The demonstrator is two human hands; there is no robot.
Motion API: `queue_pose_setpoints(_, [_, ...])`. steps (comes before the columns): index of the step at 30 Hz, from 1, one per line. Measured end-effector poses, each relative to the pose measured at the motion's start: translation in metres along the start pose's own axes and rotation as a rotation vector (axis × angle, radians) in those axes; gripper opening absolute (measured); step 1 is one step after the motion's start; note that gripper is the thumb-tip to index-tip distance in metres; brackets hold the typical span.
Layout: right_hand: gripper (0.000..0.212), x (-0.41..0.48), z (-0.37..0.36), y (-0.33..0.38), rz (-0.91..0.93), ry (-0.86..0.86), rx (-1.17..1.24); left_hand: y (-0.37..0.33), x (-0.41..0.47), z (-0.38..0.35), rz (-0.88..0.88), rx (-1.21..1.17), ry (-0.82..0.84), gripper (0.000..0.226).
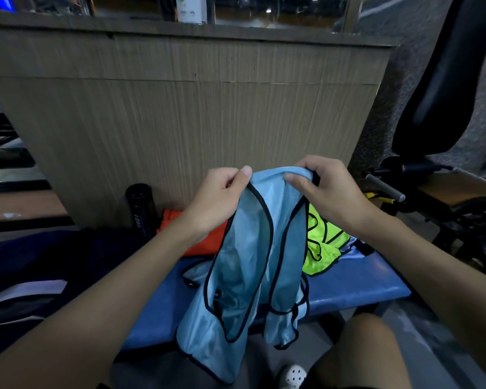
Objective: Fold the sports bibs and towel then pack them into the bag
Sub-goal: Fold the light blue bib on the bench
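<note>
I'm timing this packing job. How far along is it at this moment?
Nothing looks packed: the orange bib and the crumpled yellow bib lie on the blue bench. In hand: the left hand and right hand pinch the light blue bib by its top edge, hanging unfolded. Left: folding it and the others, then packing; I cannot make out a towel.

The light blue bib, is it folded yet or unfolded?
Unfolded. The light blue bib hangs full length from the left hand and right hand, which pinch its top edge.
</note>
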State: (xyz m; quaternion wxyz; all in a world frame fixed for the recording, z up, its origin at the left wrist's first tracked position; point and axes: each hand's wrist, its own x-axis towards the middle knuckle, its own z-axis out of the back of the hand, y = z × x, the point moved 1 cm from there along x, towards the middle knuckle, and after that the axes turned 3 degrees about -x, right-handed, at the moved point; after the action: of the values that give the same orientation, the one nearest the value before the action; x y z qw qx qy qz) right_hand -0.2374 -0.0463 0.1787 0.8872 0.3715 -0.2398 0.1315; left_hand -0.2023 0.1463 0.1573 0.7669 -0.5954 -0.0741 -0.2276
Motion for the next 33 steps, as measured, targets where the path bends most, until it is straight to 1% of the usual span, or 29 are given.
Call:
queue_pose_setpoints(2, [0.018,0.000,0.001,0.002,-0.007,0.003,0.028,0.004,-0.006,-0.006,0.025,-0.053,0.052,0.029])
queue_pose_setpoints(3, [0.018,0.000,0.001,0.004,-0.007,-0.002,0.050,0.005,-0.010,-0.009,0.021,-0.048,0.095,0.039])
queue_pose_setpoints(4, [0.018,0.000,0.002,0.005,-0.006,-0.012,0.070,0.006,-0.014,-0.012,0.004,-0.026,0.135,0.055])
queue_pose_setpoints(5, [0.017,-0.001,0.003,0.007,-0.005,-0.024,0.084,0.009,-0.016,-0.015,-0.012,-0.018,0.143,0.062])
queue_pose_setpoints(6, [0.017,-0.001,0.004,0.009,-0.006,-0.033,0.097,0.010,-0.018,-0.018,-0.018,-0.028,0.112,0.060])
queue_pose_setpoints(7, [0.016,-0.001,0.005,0.009,-0.006,-0.038,0.109,0.010,-0.019,-0.019,-0.022,-0.062,0.070,0.051])
queue_pose_setpoints(10, [0.014,-0.003,0.009,0.006,-0.007,-0.035,0.099,0.005,-0.017,-0.021,-0.029,-0.154,-0.049,0.010])
queue_pose_setpoints(11, [0.013,-0.004,0.010,0.003,-0.009,-0.042,0.089,0.003,-0.015,-0.020,-0.027,-0.172,-0.061,0.002])
queue_pose_setpoints(13, [0.012,-0.005,0.014,-0.001,-0.024,-0.055,0.067,-0.003,-0.013,-0.019,-0.007,-0.194,-0.050,0.011])
queue_pose_setpoints(15, [0.014,-0.006,0.017,-0.005,-0.041,-0.025,0.028,-0.009,-0.013,-0.020,0.001,-0.205,-0.002,0.016])
queue_pose_setpoints(17, [0.016,-0.007,0.019,-0.007,-0.023,0.023,-0.053,-0.015,-0.013,-0.021,0.025,-0.228,0.047,0.014])
queue_pose_setpoints(19, [0.016,-0.007,0.019,-0.008,0.001,0.021,-0.094,-0.019,-0.012,-0.022,0.087,-0.263,0.076,0.012])
queue_pose_setpoints(21, [0.013,-0.007,0.019,-0.006,-0.001,-0.017,-0.043,-0.019,-0.010,-0.019,0.150,-0.297,0.099,0.014])
queue_pose_setpoints(23, [0.013,-0.007,0.019,-0.005,-0.020,-0.042,0.012,-0.017,-0.010,-0.018,0.160,-0.321,0.126,0.013])
queue_pose_setpoints(24, [0.013,-0.007,0.018,-0.004,-0.026,-0.046,0.024,-0.014,-0.011,-0.019,0.138,-0.298,0.150,0.017])
queue_pose_setpoints(26, [0.014,-0.006,0.016,-0.002,-0.031,-0.039,0.018,-0.006,-0.014,-0.024,0.071,-0.177,0.167,0.045])
queue_pose_setpoints(27, [0.015,-0.006,0.015,-0.001,-0.031,-0.037,0.004,-0.004,-0.015,-0.027,0.040,-0.114,0.143,0.052])
queue_pose_setpoints(28, [0.017,-0.006,0.015,-0.001,-0.028,-0.036,-0.010,-0.002,-0.016,-0.030,0.013,-0.089,0.107,0.052])
queue_pose_setpoints(29, [0.018,-0.007,0.015,0.000,-0.023,-0.036,-0.024,-0.002,-0.016,-0.032,-0.006,-0.102,0.072,0.046])
queue_pose_setpoints(31, [0.021,-0.008,0.016,-0.002,-0.018,-0.044,-0.056,-0.005,-0.014,-0.033,-0.007,-0.167,0.017,0.025])
queue_pose_setpoints(33, [0.022,-0.009,0.020,-0.005,-0.022,-0.057,-0.093,-0.009,-0.012,-0.031,-0.016,-0.183,0.001,0.009])
